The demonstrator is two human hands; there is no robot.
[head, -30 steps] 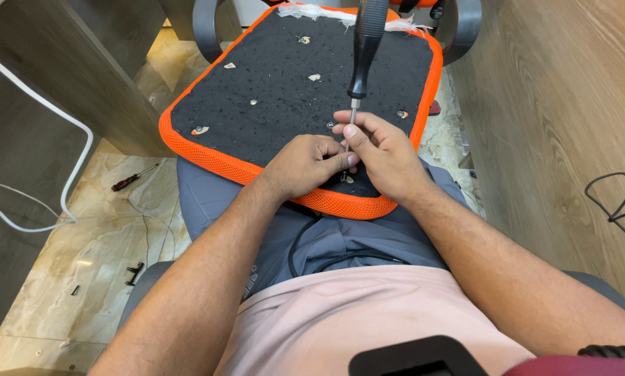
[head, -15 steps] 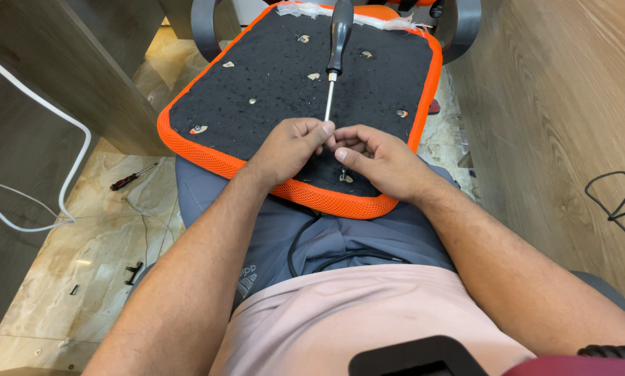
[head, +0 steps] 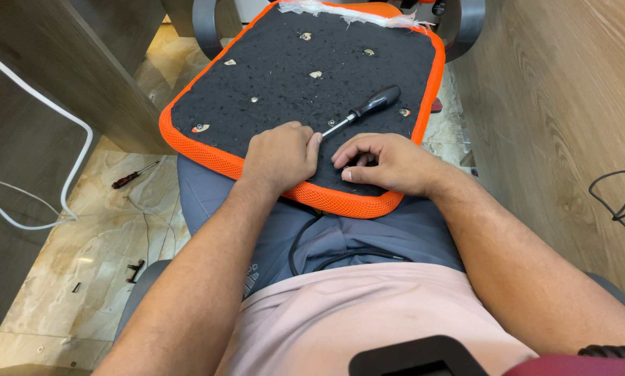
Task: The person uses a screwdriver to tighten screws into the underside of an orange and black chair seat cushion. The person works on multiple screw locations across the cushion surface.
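While the seat cushion (head: 271, 63) lies upside down across the person's lap, its black underside faces up so its fittings can be reached. On that underside, near its front edge, the left hand (head: 279, 154) is loosely curled, pinching the metal tip of the screwdriver (head: 360, 113), whose black handle lies flat toward the cushion's right rim. Just beside it, the right hand (head: 386, 161) rests with fingers bent, gripping nothing visible.

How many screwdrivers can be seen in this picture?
2. One black-handled screwdriver lies on the orange-edged seat panel, its tip by the left hand. One dark red screwdriver lies on the floor. Others may be hidden.
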